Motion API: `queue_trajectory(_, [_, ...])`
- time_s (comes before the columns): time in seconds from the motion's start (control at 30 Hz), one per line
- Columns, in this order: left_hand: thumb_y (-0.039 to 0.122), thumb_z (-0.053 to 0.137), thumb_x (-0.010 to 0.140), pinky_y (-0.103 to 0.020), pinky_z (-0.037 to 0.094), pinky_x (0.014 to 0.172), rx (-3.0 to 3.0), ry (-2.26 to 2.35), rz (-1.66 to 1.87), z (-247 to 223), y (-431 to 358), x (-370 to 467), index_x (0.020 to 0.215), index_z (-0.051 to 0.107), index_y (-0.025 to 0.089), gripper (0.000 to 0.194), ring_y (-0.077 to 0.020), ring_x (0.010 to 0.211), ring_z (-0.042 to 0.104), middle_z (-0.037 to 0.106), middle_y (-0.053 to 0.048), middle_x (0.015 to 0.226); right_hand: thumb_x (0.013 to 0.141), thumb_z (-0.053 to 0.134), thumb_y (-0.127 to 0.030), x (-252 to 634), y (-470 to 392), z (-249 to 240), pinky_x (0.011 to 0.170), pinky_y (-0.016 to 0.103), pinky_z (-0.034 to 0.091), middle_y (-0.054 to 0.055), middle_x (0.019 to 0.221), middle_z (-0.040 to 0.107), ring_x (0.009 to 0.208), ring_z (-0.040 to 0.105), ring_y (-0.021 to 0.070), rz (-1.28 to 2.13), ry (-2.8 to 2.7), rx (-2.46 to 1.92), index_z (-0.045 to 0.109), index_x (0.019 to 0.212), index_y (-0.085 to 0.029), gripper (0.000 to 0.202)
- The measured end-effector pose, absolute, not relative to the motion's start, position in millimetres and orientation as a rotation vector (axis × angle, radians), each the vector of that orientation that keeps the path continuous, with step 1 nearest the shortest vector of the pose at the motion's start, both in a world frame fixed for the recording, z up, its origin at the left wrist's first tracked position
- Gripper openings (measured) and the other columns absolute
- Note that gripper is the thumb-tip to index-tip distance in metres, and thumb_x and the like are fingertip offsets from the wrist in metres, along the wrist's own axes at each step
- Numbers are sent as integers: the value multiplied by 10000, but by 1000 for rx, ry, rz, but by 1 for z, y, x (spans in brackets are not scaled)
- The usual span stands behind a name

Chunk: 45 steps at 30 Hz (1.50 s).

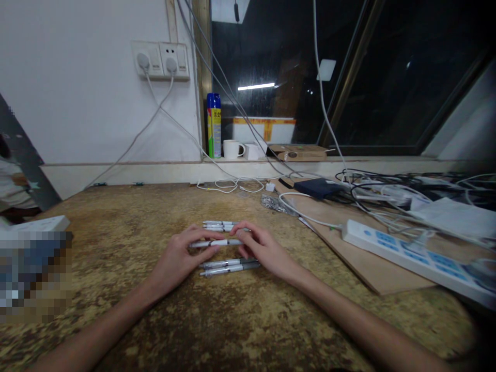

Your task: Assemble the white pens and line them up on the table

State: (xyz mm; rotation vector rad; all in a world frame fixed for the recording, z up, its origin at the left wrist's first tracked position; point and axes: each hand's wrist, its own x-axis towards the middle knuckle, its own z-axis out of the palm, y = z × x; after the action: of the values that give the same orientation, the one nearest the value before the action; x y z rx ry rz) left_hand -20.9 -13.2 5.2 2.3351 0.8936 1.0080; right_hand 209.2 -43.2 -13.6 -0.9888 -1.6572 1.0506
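A white pen [220,243] lies crosswise between my two hands, above the worn wooden table. My left hand [181,256] has its thumb and fingers closed around the pen's left end. At the other end, the fingers of my right hand [264,247] pinch the pen, and its tip is partly hidden by them. Beyond this pen, several similar pens [217,226] lie side by side on the table, their right ends covered by my right hand. Closer to me rests another small group of pens [228,269] with clear and grey parts, roughly parallel to the held one.
On the right, a white power strip [411,258] sits on a brown board [360,268] among tangled cables [387,191]. A crumpled clear plastic bag [277,204] lies behind the pens. A spray can [214,126] and a mug [232,149] stand on the sill.
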Motion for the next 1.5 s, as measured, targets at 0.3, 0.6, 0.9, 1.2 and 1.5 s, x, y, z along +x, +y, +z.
queue_trajectory(0.3, [298,693,925,-369,520,947,2337,889,1010,7,-14,-20,1097,768,275,189,-217,1003,696,763,-30,1086,985,518,-390,210,-43,-14,600,252,342,-52,678,506,628,468,134,994,-1702,-921,578,1098,-219,214])
queue_trajectory(0.6, [316,694,928,-338,515,938,2311,898,1028,2,-11,-22,1099,763,281,187,-201,1002,693,755,-21,1083,971,561,-395,212,-43,-13,629,259,368,-28,751,556,687,507,136,964,-1703,-947,589,1092,-213,220])
queue_trajectory(0.9, [332,696,921,-335,520,931,2284,909,1023,3,-12,-21,1079,773,275,185,-206,988,697,761,-20,1060,1007,490,-447,211,-44,-13,561,251,327,-52,649,523,581,457,124,1020,-1690,-974,574,1071,-212,258])
queue_trajectory(1.2, [358,720,897,-356,526,945,2241,931,1007,5,-12,-22,1052,790,272,191,-222,989,704,769,-31,1062,1028,432,-502,214,-43,-11,595,259,326,-20,661,514,618,457,122,842,-1850,-1085,537,725,-184,452])
queue_trajectory(1.5, [383,705,906,-321,525,922,2189,931,942,6,-13,-21,1018,800,263,189,-222,973,721,791,-15,1045,1030,443,-485,215,-43,-10,606,261,297,-24,705,511,660,450,127,741,-1918,-1122,577,821,-187,388])
